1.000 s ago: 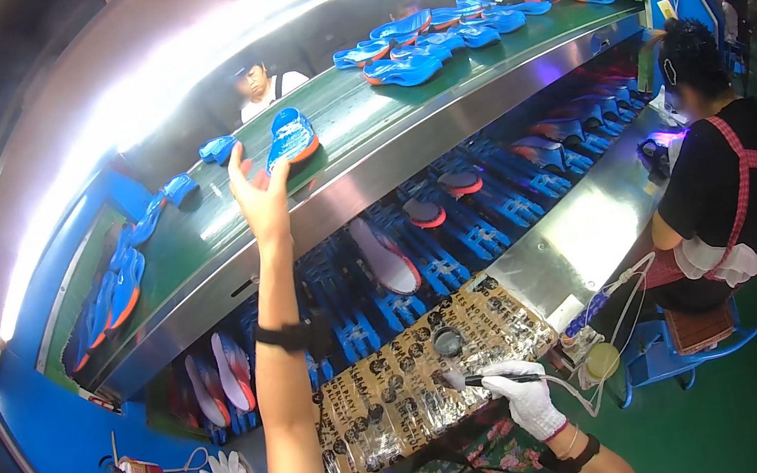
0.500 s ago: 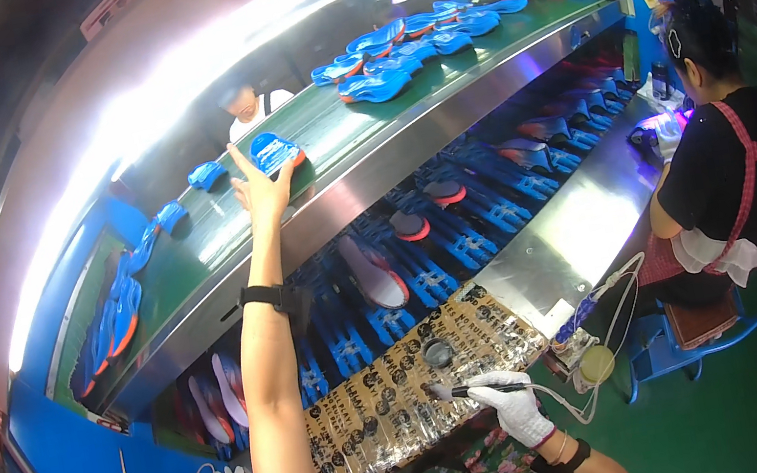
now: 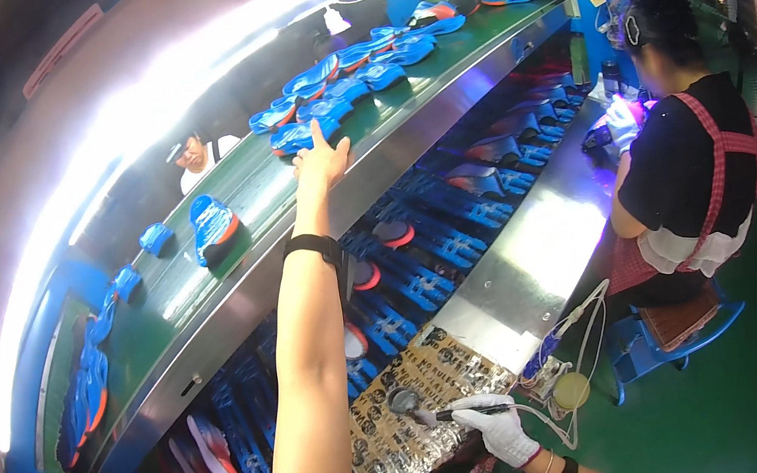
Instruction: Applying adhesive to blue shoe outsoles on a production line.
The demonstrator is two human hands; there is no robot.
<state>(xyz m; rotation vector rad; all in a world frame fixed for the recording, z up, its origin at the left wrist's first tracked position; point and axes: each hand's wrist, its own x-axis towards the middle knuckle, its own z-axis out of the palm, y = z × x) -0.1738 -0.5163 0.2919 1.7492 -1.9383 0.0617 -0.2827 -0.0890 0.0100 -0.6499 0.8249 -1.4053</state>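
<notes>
My left hand is bare and reaches over the green conveyor belt. Its index finger lies against a blue shoe sole with orange-red edging, the nearest of a cluster. The thumb stands apart, and no grip on the sole shows. Another blue and red sole lies on the belt left of my forearm. In its white glove, my right hand is closed on a dark-handled brush. The bristles are beside a small round dark cup on a tape-covered cardboard board.
Beneath the belt a lower rack holds more blue soles. A metal worktop runs to the right, where a co-worker sits on a blue stool. Another person stands behind the belt. Pale tubing hangs near my right hand.
My left hand has moved right along the belt, from beside the single sole to the cluster. That sole now lies apart from it. The whole view has shifted; the brush stays in my right hand.
</notes>
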